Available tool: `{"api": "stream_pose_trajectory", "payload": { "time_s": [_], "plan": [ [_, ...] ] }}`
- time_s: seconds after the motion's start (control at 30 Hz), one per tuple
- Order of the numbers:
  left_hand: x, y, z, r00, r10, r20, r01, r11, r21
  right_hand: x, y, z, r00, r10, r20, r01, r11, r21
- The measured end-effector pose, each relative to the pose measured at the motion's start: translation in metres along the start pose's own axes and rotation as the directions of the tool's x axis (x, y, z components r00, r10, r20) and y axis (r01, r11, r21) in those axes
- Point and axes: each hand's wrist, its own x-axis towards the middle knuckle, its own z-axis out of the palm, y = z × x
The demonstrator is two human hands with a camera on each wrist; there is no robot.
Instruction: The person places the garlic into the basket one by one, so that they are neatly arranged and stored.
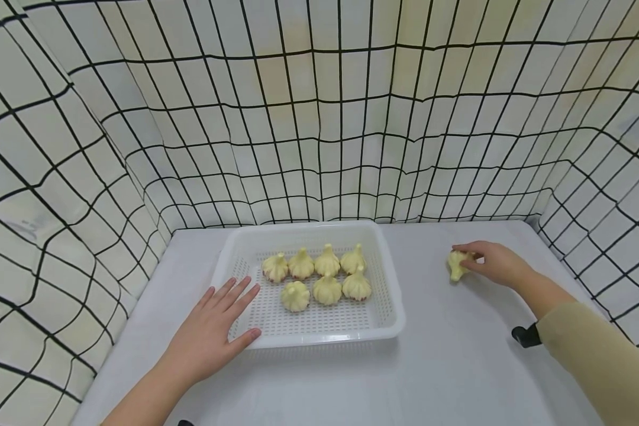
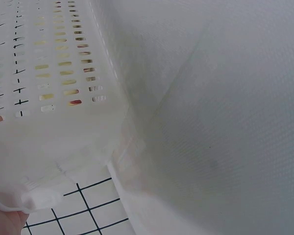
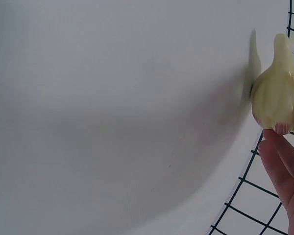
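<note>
Pale yellow garlic bulbs [image 1: 327,290], several of them, sit in two rows inside a white perforated plastic basket [image 1: 319,338]. My left hand [image 1: 207,337] lies with fingers spread at the basket's left front corner, touching its rim. In the left wrist view, only part of that hand [image 2: 7,223] shows beside the basket wall [image 2: 54,122]. Off to the right of the basket, my right hand [image 1: 492,263] pinches a single garlic bulb [image 1: 456,266], its stem pointing toward me. The right wrist view shows this bulb [image 3: 277,93] close up between thumb and fingers [image 3: 279,166].
A white-covered table [image 1: 431,367] carries the basket. Black wire grid [image 1: 341,142] with white sheeting behind it rises along the back and both sides. The right hand is near the right grid wall [image 1: 612,236].
</note>
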Motion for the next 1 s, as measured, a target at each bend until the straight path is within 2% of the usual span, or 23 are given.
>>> {"api": "stream_pose_trajectory", "payload": {
  "time_s": [0.4, 0.7, 0.83, 1.0],
  "plan": [
    [0.0, 0.0, 0.0, 1.0, 0.007, -0.012, -0.007, 1.0, -0.01, -0.008, -0.016, 0.009, 0.999, 0.005, 0.053, -0.012, 0.99, 0.141],
    [-0.001, 0.001, -0.002, 1.0, 0.008, -0.009, -0.008, 1.0, -0.011, -0.012, -0.023, 0.015, 0.988, 0.014, 0.154, -0.065, 0.942, 0.331],
    [-0.001, 0.002, -0.002, 1.0, 0.009, -0.011, -0.01, 1.0, -0.018, -0.014, -0.024, 0.015, 0.986, 0.027, 0.164, -0.084, 0.934, 0.348],
    [-0.001, 0.002, -0.002, 1.0, 0.009, -0.008, -0.009, 1.0, -0.01, -0.019, -0.022, 0.011, 0.984, 0.052, 0.168, -0.105, 0.94, 0.324]
  ]
}}
